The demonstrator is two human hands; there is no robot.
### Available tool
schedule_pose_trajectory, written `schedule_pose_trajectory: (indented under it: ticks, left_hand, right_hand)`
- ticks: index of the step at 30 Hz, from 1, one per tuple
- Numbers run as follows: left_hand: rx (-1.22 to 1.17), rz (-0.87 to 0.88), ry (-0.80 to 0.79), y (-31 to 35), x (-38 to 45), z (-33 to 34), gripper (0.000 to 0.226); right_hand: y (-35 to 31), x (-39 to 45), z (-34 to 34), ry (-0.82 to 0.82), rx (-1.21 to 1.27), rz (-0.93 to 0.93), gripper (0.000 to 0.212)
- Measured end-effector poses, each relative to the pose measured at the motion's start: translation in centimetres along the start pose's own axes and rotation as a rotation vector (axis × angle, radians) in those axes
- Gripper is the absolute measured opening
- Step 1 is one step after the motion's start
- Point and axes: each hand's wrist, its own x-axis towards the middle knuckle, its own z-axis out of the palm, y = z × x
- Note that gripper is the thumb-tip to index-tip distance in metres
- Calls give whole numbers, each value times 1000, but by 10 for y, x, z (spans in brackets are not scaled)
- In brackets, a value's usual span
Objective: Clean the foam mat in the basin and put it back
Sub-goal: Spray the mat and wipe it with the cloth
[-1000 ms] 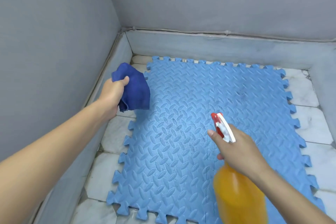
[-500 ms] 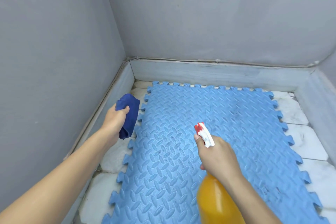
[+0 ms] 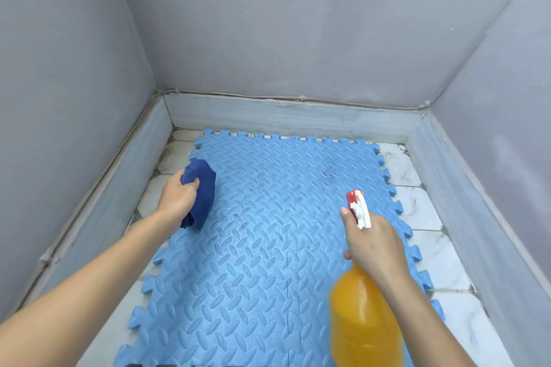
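A light blue foam mat [image 3: 262, 241] with interlocking edges and a raised tread pattern lies flat on the tiled floor of the basin. My left hand [image 3: 177, 198] grips a bunched dark blue cloth [image 3: 202, 188] over the mat's left side, low above or touching its surface. My right hand [image 3: 371, 243] holds an orange spray bottle [image 3: 362, 322] by the neck, index finger at the white and red trigger head [image 3: 357, 207], nozzle pointing toward the far end of the mat. Faint dark smudges show on the far half of the mat.
White marble tiles [image 3: 417, 208] show around the mat on the left, right and far sides. A low grey marble curb [image 3: 283, 118] rings the floor, and grey walls [image 3: 283, 24] rise on three sides.
My left hand has carried the cloth from beside the mat's left edge onto the mat. My right hand with the bottle has shifted to the right. The view has tilted up, showing more wall.
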Motion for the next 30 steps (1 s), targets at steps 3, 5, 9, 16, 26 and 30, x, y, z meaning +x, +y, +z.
schedule_pose_trajectory:
  ticks: [3, 5, 9, 16, 26, 30]
  left_hand:
    - [22, 42, 0, 1, 0, 4, 18]
    - [8, 55, 1, 3, -1, 7, 18]
    - [-3, 54, -5, 5, 1, 10, 21]
    - [-21, 44, 21, 7, 7, 0, 22]
    - [-81, 64, 68, 8, 20, -17, 12]
    - [-99, 42, 88, 9, 23, -20, 13]
  right_hand:
    - [9, -2, -11, 17, -18, 45, 48]
    - [13, -4, -19, 35, -17, 65, 46]
    - [21, -7, -26, 45, -10, 78, 42]
    - [32, -5, -31, 71, -12, 143, 41]
    - [38, -4, -37, 107, 30, 127, 37]
    - [26, -7, -28, 79, 48, 67, 40]
